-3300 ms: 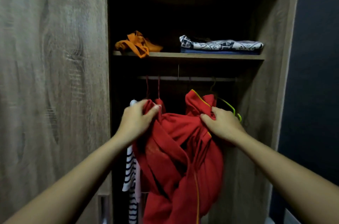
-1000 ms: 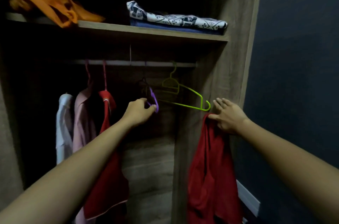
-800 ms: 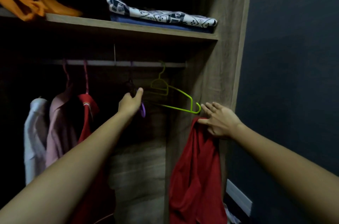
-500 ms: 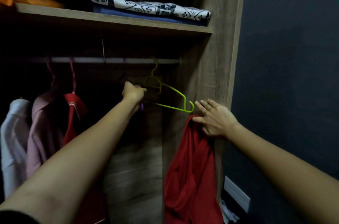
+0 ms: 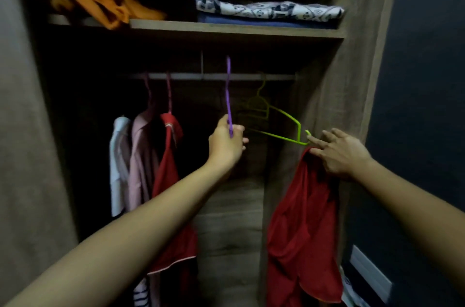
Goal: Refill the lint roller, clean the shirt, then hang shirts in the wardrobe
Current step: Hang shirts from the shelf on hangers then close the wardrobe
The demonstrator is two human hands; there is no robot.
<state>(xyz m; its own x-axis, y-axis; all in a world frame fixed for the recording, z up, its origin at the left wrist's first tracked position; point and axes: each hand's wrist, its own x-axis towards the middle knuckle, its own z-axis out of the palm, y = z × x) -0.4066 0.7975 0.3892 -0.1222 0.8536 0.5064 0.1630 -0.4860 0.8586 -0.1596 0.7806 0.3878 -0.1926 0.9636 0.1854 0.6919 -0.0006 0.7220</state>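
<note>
Two hands are busy here, and I'd say this is the last stretch of the job, getting a shirt hung in the wardrobe (image 5: 352, 80). The left hand (image 5: 226, 145) has its fingers curled tight round the bottom of a purple hanger (image 5: 228, 95), which stands straight up in front of the rail (image 5: 214, 76). The right hand (image 5: 339, 153) pinches the bunched top of the red shirt (image 5: 302, 218) between thumb and fingers, with the other fingers sticking out loosely. The shirt dangles beside the wardrobe's right panel, outside the hanging space.

My guess for the next move: bring hanger and shirt together, find the neck opening, feed the hanger arms into the shoulders, then hook it on the rail between the clothes already hanging (image 5: 151, 155) and the empty green hanger (image 5: 284, 123). That needs the shirt opened out first, because it's a crumpled lump right now.

Stuff I can't make out:
- the purple hanger is edge-on and blurry, so I can't tell whether its hook is on the rail or free
- the shirt's collar is buried under the right hand
- the wardrobe interior is really dark
- no lint roller anywhere in view

Folded things sit on the shelf (image 5: 236, 29) above.
</note>
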